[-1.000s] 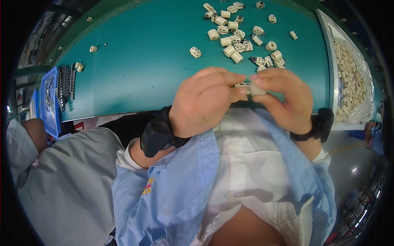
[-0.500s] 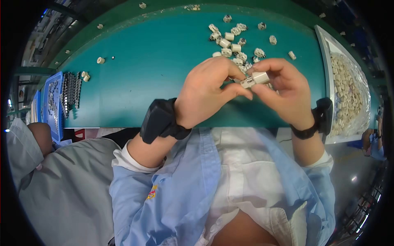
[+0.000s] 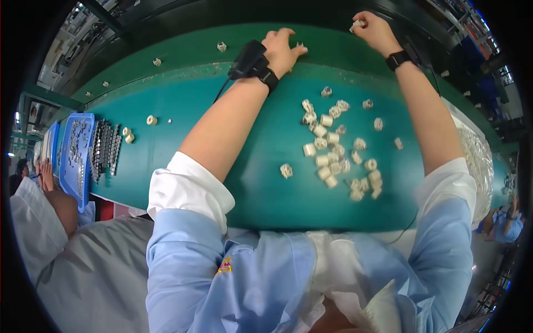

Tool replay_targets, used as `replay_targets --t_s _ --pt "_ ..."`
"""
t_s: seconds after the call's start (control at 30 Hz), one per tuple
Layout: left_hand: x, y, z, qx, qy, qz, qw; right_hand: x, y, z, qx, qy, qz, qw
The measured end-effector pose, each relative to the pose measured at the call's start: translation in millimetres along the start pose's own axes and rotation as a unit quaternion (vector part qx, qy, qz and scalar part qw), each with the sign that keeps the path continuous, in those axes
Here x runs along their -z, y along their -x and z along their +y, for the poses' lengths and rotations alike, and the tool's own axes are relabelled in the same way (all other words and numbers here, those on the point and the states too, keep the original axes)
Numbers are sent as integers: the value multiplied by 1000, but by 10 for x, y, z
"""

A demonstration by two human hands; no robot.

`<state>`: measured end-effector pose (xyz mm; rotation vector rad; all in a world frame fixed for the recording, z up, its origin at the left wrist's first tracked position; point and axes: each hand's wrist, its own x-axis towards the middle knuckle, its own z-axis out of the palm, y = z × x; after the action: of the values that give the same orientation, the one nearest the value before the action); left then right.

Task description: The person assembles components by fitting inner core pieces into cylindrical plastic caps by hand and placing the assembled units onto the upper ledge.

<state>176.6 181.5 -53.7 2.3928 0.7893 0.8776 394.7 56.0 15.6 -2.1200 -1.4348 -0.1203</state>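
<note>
My left hand (image 3: pixel 281 53) is stretched over the dark green strip behind the table, its thumb and fingers spread. Between them, partly hidden, a small part (image 3: pixel 300 44) lies on the strip. Farther right, my right hand (image 3: pixel 377 34) is raised above the strip, with its fingers closed on a small white part (image 3: pixel 358 25). Nearer to me, loose white cylindrical caps (image 3: pixel 309 150) and pale slotted parts (image 3: pixel 321 143) are scattered on the green table (image 3: pixel 261 194).
At the left stand a blue tray (image 3: pixel 89 161) of small metal parts and rows of dark strips (image 3: pixel 104 144). A plastic-lined bin (image 3: pixel 474 161) is at the right. Another person's hands (image 3: pixel 45 173) show at the far left.
Both hands have separated and moved far forward, from the near table edge to the strip. My left hand has let go of the joined part. The view has tilted upward.
</note>
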Motion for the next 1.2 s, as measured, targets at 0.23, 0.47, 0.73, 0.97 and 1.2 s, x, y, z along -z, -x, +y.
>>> replay_targets --t_s 0.23,0.47,0.73,0.97,1.2 --pt "48 -136 108 -3 89 -49 995 -526 -538 659 -6 127 -32 991" --pt "568 258 343 13 208 -78 975 -19 -306 550 34 -3 17 999" --pt "1143 1222 758 61 295 -201 932 1786 2097 149 -82 149 -117 978" --pt "1275 1869 989 77 331 -228 913 1832 4074 643 -403 183 -72 894" --pt "1196 2315 1085 47 353 -203 912 1733 4252 672 -357 138 45 923"
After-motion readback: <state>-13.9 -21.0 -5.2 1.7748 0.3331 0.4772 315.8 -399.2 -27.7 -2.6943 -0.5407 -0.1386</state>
